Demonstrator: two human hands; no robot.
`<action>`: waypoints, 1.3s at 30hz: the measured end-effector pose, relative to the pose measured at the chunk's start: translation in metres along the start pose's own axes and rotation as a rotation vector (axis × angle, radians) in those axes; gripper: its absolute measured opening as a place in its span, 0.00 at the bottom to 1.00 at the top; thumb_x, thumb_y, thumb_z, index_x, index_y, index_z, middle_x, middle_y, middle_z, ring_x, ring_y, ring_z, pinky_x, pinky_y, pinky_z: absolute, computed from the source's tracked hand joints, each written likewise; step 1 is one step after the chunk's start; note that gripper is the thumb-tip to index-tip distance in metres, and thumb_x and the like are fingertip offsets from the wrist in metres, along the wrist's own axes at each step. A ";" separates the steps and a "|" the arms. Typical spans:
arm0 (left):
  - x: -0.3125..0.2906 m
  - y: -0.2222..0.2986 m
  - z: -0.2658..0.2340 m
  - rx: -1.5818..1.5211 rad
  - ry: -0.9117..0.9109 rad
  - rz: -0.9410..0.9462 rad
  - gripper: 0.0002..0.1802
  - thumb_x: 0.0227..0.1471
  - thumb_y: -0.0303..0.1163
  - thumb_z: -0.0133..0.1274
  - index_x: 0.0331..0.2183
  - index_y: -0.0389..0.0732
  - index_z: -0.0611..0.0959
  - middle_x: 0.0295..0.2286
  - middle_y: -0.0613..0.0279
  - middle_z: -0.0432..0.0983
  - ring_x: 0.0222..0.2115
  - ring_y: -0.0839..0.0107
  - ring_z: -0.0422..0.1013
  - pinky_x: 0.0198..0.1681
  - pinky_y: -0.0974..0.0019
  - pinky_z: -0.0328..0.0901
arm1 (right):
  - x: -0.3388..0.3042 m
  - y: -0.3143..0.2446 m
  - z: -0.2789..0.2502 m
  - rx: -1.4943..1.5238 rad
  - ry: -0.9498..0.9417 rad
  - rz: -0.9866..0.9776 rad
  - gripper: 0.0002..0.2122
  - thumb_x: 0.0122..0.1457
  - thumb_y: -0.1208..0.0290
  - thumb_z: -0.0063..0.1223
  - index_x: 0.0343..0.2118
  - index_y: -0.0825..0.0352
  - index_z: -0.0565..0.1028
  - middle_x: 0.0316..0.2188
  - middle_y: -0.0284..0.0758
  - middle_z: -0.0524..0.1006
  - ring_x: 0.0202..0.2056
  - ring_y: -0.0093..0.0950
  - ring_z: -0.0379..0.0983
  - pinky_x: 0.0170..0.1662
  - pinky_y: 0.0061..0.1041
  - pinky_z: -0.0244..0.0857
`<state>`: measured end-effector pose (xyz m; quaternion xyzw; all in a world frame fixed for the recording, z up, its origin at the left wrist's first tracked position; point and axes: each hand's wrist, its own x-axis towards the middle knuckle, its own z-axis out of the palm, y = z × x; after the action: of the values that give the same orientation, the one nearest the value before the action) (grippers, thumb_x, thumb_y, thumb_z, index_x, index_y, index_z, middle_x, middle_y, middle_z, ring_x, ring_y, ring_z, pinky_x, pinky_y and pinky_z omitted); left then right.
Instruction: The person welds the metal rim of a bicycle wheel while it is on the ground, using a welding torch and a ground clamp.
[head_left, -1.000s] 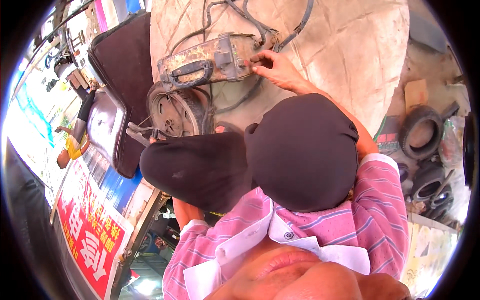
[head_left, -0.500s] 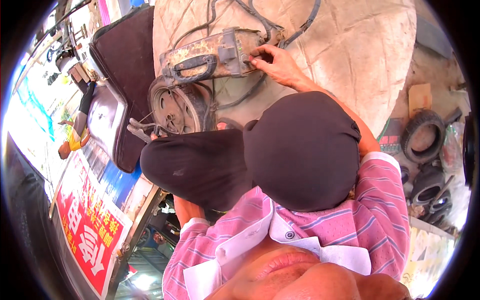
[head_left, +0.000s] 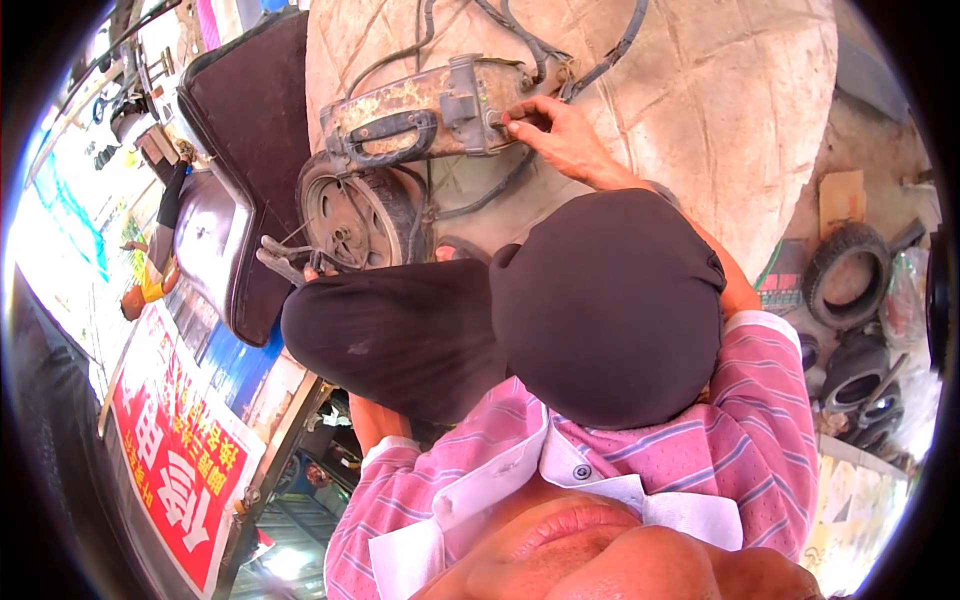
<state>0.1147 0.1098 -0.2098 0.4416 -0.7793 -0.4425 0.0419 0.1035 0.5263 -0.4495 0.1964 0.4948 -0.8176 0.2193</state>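
A worn, dirt-caked portable welding machine (head_left: 400,110) with a black carry handle lies ahead of me, cables running from its right end. My right hand (head_left: 560,135) reaches over to that end, thumb and forefinger pinched on a small knob (head_left: 493,118). Beyond my left knee, only the fingertips of my left hand (head_left: 318,272) show; the knee hides the rest. They are at a grey, forked electrode holder (head_left: 280,262), which appears gripped, with a thin rod near its jaws. Just past it stands a small spoked wheel (head_left: 345,215) with a dark tyre.
Black cables (head_left: 530,40) loop over a pale, creased round surface (head_left: 720,90). A dark brown padded panel (head_left: 245,150) stands at left, above a red sign (head_left: 185,450). Loose tyres (head_left: 848,275) and cardboard (head_left: 840,200) lie at right. Another person (head_left: 155,270) is far left.
The whole view has shifted slightly. My right hand stays at the knob with its fingers a little turned; the left fingertips keep their place.
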 end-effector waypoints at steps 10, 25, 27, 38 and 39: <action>0.006 0.004 0.004 0.016 -0.004 -0.009 0.18 0.63 0.46 0.58 0.45 0.42 0.77 0.31 0.61 0.78 0.27 0.64 0.74 0.32 0.58 0.71 | 0.000 -0.011 0.009 -0.084 0.044 -0.123 0.18 0.60 0.69 0.68 0.51 0.69 0.79 0.37 0.27 0.82 0.34 0.17 0.71 0.42 0.21 0.71; 0.005 0.003 0.001 0.027 -0.005 -0.032 0.18 0.64 0.46 0.57 0.45 0.42 0.77 0.31 0.61 0.78 0.29 0.64 0.75 0.34 0.57 0.71 | 0.002 -0.010 0.008 -0.166 0.055 -0.139 0.17 0.59 0.66 0.68 0.48 0.68 0.80 0.35 0.27 0.81 0.33 0.18 0.71 0.40 0.23 0.70; 0.005 0.003 0.001 0.027 -0.006 -0.032 0.18 0.64 0.46 0.57 0.45 0.42 0.77 0.31 0.61 0.78 0.29 0.64 0.75 0.34 0.56 0.72 | 0.003 -0.010 0.007 -0.162 0.051 -0.139 0.17 0.59 0.66 0.68 0.48 0.68 0.80 0.35 0.27 0.81 0.33 0.18 0.71 0.40 0.23 0.70; 0.006 0.001 -0.002 0.023 -0.006 -0.037 0.18 0.64 0.46 0.57 0.45 0.43 0.78 0.32 0.61 0.79 0.30 0.63 0.75 0.35 0.56 0.72 | 0.002 -0.014 0.008 -0.264 0.088 -0.230 0.14 0.60 0.66 0.68 0.44 0.67 0.80 0.34 0.32 0.82 0.32 0.22 0.74 0.40 0.25 0.72; 0.006 0.001 -0.002 0.024 -0.008 -0.037 0.18 0.64 0.46 0.57 0.45 0.43 0.78 0.32 0.61 0.79 0.30 0.63 0.75 0.35 0.56 0.72 | 0.002 -0.014 0.008 -0.264 0.088 -0.232 0.14 0.60 0.66 0.68 0.44 0.67 0.80 0.34 0.32 0.82 0.32 0.22 0.74 0.40 0.25 0.72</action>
<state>0.1114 0.1043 -0.2094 0.4546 -0.7766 -0.4354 0.0254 0.0930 0.5249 -0.4370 0.1431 0.6261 -0.7561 0.1258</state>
